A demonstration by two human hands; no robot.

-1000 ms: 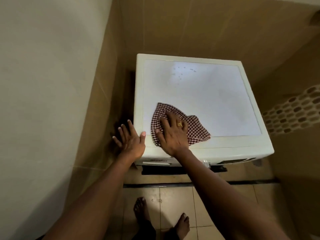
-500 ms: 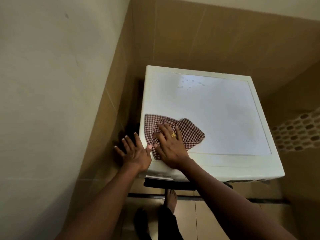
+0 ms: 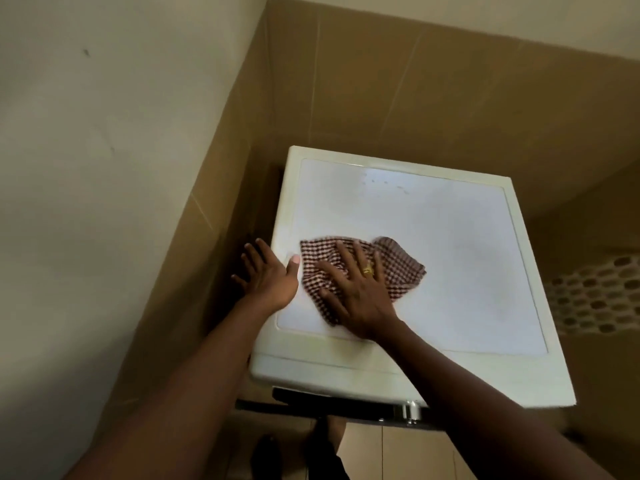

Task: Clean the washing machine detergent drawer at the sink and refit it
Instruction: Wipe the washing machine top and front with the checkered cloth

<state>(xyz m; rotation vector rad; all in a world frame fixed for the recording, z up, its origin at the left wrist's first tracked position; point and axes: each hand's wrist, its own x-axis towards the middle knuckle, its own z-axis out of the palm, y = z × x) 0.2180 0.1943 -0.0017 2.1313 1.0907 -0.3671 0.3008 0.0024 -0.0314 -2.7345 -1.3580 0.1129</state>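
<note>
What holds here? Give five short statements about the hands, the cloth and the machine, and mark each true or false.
1. The right hand presses flat on the checked cloth. True.
2. The cloth lies on the floor. False: it lies on top of the washing machine.
3. The left hand grips the cloth. False: it is open at the machine's left edge and holds nothing.
4. A ring shows on the right hand. True.
5. The cloth covers the whole top. False: most of the top is bare.
</note>
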